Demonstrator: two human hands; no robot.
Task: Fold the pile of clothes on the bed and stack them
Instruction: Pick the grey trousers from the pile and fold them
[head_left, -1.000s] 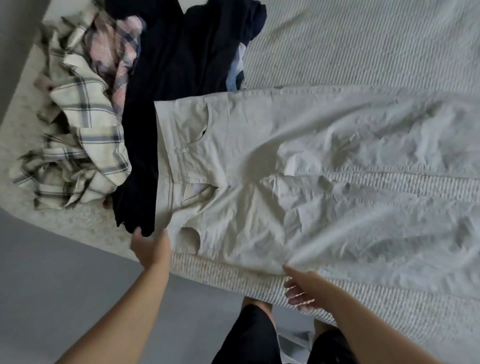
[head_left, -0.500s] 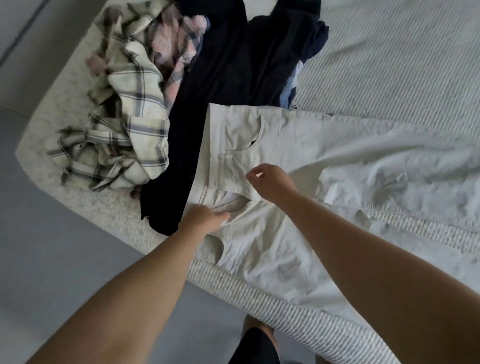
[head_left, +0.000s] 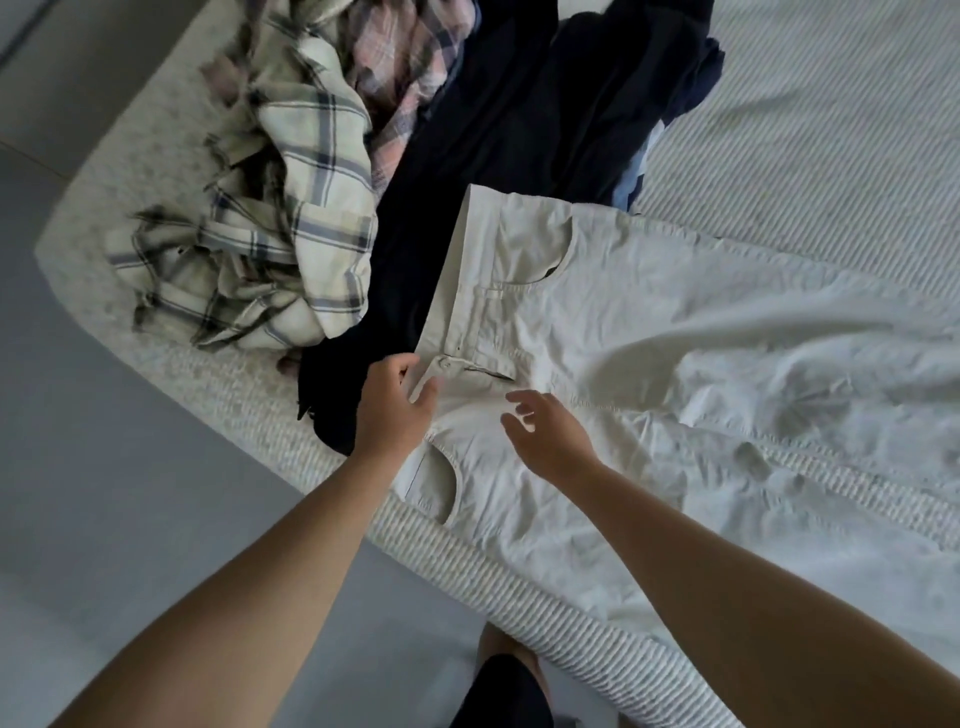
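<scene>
Right hand now off the trousers, fingers spread; left hand still at waistband.

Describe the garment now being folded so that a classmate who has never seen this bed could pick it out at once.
Start from the striped bed, with its heap of clothes at one end. Beside that heap, the beige trousers lie spread flat, waistband against a dark garment. They alone are pale, plain and laid out; the plaid shirt is crumpled.
</scene>
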